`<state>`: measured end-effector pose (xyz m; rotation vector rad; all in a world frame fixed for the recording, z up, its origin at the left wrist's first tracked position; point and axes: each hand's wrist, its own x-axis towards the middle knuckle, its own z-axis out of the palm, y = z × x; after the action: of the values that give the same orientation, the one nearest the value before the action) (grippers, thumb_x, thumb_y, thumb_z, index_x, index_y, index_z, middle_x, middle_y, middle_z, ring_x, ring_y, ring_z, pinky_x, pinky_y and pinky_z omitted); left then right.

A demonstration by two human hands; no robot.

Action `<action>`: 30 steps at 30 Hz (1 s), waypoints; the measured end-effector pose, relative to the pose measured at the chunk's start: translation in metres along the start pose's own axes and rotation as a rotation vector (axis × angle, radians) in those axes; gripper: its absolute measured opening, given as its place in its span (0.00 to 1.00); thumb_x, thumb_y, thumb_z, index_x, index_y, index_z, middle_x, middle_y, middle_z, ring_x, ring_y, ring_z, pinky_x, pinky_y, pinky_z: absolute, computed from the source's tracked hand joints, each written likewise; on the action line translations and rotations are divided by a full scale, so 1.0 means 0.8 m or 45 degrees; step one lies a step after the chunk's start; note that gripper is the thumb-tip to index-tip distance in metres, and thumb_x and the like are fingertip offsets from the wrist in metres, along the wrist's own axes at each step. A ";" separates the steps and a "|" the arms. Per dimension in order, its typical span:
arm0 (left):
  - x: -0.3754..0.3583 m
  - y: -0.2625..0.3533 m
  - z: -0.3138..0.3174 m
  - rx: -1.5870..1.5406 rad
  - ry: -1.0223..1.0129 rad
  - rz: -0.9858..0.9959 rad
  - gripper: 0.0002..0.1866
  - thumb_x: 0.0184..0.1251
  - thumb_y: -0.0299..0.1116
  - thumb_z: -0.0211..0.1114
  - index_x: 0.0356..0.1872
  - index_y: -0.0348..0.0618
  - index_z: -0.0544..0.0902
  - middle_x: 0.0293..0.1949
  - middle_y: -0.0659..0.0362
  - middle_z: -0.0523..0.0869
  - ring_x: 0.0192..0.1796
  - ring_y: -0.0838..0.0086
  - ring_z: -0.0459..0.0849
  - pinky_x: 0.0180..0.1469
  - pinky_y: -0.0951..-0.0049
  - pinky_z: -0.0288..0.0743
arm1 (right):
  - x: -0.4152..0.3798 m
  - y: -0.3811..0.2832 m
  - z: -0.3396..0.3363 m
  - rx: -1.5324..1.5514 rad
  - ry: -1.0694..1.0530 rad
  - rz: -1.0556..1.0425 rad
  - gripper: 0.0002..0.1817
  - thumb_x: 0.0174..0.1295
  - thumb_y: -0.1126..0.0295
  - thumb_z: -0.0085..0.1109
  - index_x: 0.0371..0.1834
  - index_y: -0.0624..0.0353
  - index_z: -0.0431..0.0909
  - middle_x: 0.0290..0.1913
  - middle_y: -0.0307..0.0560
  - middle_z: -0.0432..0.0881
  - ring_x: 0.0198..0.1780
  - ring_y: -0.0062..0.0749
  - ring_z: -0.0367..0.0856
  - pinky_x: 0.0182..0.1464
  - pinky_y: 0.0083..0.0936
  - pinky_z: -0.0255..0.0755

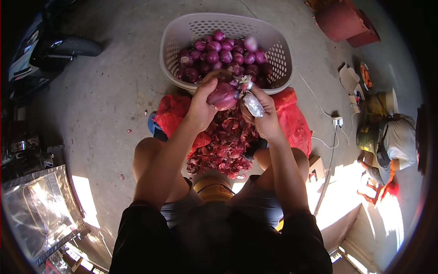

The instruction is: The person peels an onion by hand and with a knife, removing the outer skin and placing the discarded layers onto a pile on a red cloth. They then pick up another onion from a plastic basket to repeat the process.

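My left hand is closed round a large purple onion just in front of the basket. In my right hand is an object with a silvery wrapping, held against the onion's right end; its blade, if any, cannot be made out. Whitish, papery bits show where the two meet. Beyond both hands stands a grey plastic basket holding several shiny purple onions. Below my hands lies a heap of red onion skins, between two parts of a red mesh sack.
At the right edge another person bends near a yellowish bucket. White cables run to a socket block on the right. A motorcycle wheel is at the upper left, and a red tub at the upper right.
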<state>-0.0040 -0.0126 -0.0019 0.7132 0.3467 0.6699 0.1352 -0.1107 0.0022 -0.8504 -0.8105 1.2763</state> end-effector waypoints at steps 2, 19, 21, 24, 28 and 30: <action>-0.002 0.005 0.013 0.033 0.019 0.029 0.25 0.66 0.49 0.45 0.59 0.46 0.67 0.52 0.59 0.76 0.51 0.73 0.76 0.47 0.68 0.70 | -0.001 0.000 -0.001 0.166 -0.024 0.010 0.23 0.63 0.81 0.45 0.62 0.55 0.65 0.32 0.34 0.72 0.23 0.12 0.62 0.21 0.12 0.55; -0.008 0.017 -0.003 -0.181 -0.080 -0.057 0.26 0.67 0.47 0.48 0.60 0.42 0.64 0.54 0.57 0.74 0.57 0.70 0.73 0.61 0.66 0.63 | 0.000 -0.012 -0.010 0.233 0.009 -0.111 0.18 0.69 0.67 0.40 0.62 0.43 0.65 0.18 0.37 0.63 0.15 0.15 0.54 0.16 0.11 0.49; -0.006 0.016 -0.013 -0.140 -0.082 -0.128 0.25 0.67 0.46 0.49 0.60 0.41 0.64 0.54 0.57 0.74 0.57 0.70 0.73 0.62 0.66 0.62 | -0.002 -0.014 -0.013 0.227 0.007 -0.126 0.19 0.68 0.67 0.41 0.62 0.43 0.65 0.18 0.37 0.64 0.15 0.15 0.54 0.16 0.11 0.49; -0.012 0.037 -0.007 -0.056 -0.286 -0.332 0.24 0.66 0.42 0.53 0.59 0.40 0.66 0.50 0.59 0.76 0.57 0.73 0.72 0.62 0.71 0.62 | -0.007 -0.018 -0.026 0.214 -0.001 -0.125 0.19 0.68 0.66 0.42 0.62 0.44 0.65 0.18 0.37 0.64 0.15 0.15 0.54 0.16 0.11 0.48; -0.018 0.043 -0.020 0.743 -0.408 -0.297 0.23 0.67 0.42 0.53 0.58 0.39 0.70 0.54 0.56 0.75 0.56 0.73 0.71 0.60 0.70 0.62 | -0.015 -0.039 -0.042 0.343 0.043 -0.103 0.20 0.66 0.67 0.47 0.61 0.46 0.67 0.20 0.38 0.67 0.15 0.13 0.56 0.16 0.09 0.49; -0.018 0.045 -0.017 0.933 -0.320 -0.496 0.24 0.68 0.44 0.51 0.58 0.39 0.70 0.54 0.57 0.75 0.57 0.73 0.71 0.61 0.72 0.61 | -0.024 -0.053 -0.054 -0.153 0.021 0.159 0.20 0.64 0.68 0.50 0.60 0.50 0.69 0.25 0.39 0.73 0.20 0.15 0.65 0.20 0.10 0.58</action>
<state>-0.0376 0.0046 0.0144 1.3676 0.4872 0.0576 0.1906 -0.1375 0.0190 -1.0197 -0.8378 1.3381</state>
